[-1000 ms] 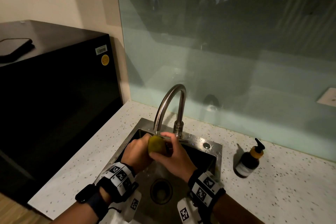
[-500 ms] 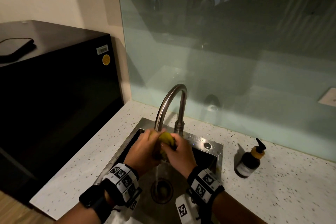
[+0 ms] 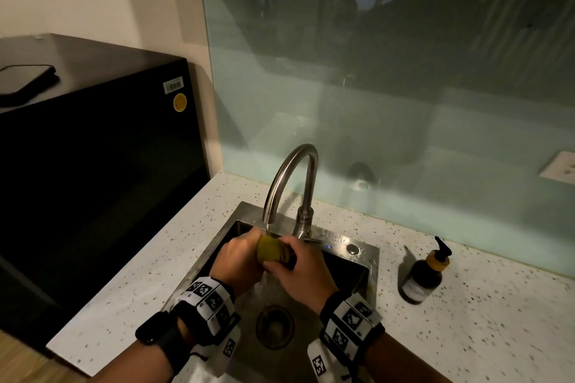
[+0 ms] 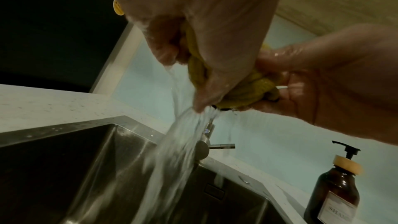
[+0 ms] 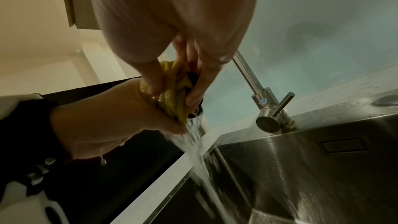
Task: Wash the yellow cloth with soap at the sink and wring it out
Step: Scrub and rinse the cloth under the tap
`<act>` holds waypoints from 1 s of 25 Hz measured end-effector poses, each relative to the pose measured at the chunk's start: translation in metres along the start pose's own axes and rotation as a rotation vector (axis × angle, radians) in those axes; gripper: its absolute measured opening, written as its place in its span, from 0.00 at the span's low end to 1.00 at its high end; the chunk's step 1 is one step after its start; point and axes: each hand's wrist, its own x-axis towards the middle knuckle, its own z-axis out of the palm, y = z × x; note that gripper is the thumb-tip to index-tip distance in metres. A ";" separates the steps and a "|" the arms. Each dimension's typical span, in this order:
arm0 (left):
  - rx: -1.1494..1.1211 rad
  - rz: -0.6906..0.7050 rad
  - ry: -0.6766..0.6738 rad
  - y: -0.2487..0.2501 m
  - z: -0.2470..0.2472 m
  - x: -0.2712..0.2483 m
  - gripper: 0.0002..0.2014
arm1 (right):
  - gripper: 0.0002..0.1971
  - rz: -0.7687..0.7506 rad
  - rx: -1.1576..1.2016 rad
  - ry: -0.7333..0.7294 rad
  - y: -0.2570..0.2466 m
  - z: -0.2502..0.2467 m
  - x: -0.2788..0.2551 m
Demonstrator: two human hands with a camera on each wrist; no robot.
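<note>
Gripping the yellow cloth (image 3: pixel 271 248), both hands wring beside "SHAM…"-labelled bottle (image 4: pixel 332 192).

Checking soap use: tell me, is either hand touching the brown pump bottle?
No: both hands grip the yellow cloth; the bottle stands alone.

The room is dim with warm, yellowish light. The glass wall (image 3: pixel 389 96) shows dull reflections. Falling water (image 4: pixel 172 168) looks blurry. Straight lines bend near the edges. Dark corners look grainy.

Brushed steel sink (image 3: pixel 370 253) and faucet (image 3: pixel 294 171) — wet twisted yellow cloth (image 3: pixel 270 250), speckled stone counter (image 3: pixel 149 277), glossy glass backsplash (image 3: pixel 404 96).
</note>
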 end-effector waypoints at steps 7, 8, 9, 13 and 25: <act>-0.009 0.117 0.051 0.000 -0.001 -0.003 0.40 | 0.04 0.053 0.096 0.114 0.002 0.005 0.010; -0.011 0.118 0.057 0.001 -0.005 -0.004 0.38 | 0.08 0.046 0.115 0.086 0.004 0.007 0.011; -0.017 0.113 0.066 0.001 -0.008 -0.004 0.34 | 0.11 0.046 0.120 0.051 0.006 0.007 0.011; -0.039 0.037 0.041 0.006 -0.017 -0.004 0.18 | 0.27 0.023 0.087 -0.019 0.010 0.004 0.007; -0.104 0.014 -0.020 0.004 -0.004 0.000 0.45 | 0.08 0.041 0.093 0.169 0.004 0.004 0.009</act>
